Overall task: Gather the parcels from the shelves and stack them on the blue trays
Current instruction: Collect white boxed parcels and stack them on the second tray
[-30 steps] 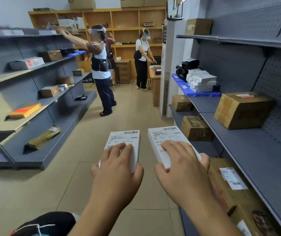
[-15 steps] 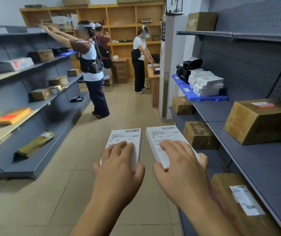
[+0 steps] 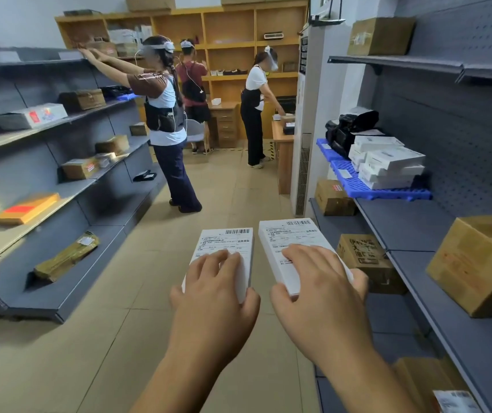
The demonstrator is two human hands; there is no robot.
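Note:
My left hand (image 3: pixel 215 296) grips a flat white parcel (image 3: pixel 227 248) with a barcode label, held out over the aisle floor. Beside it my right hand (image 3: pixel 319 296) grips a second white parcel (image 3: pixel 292 239) of the same kind. The two boxes sit side by side, almost touching. Ahead on the right, a blue tray (image 3: pixel 387 192) lies on the grey middle shelf, with a stack of white boxes (image 3: pixel 387 165) and a black bundle (image 3: pixel 349 126) on it. A second blue tray (image 3: pixel 125 97) shows at the far end of the left shelves.
Grey shelves line both sides with brown cartons (image 3: pixel 477 263), (image 3: pixel 364 257) on the right and assorted parcels (image 3: pixel 30 116), (image 3: pixel 27 208), (image 3: pixel 66 257) on the left. A person (image 3: pixel 167 123) reaches up at the left shelf, partly in the aisle; two more stand by the wooden desk (image 3: pixel 283 153).
I have walked forward along the aisle; the blue tray and right shelves are nearer. Both hands keep the same hold on the white parcels. The person on the left stays reaching up.

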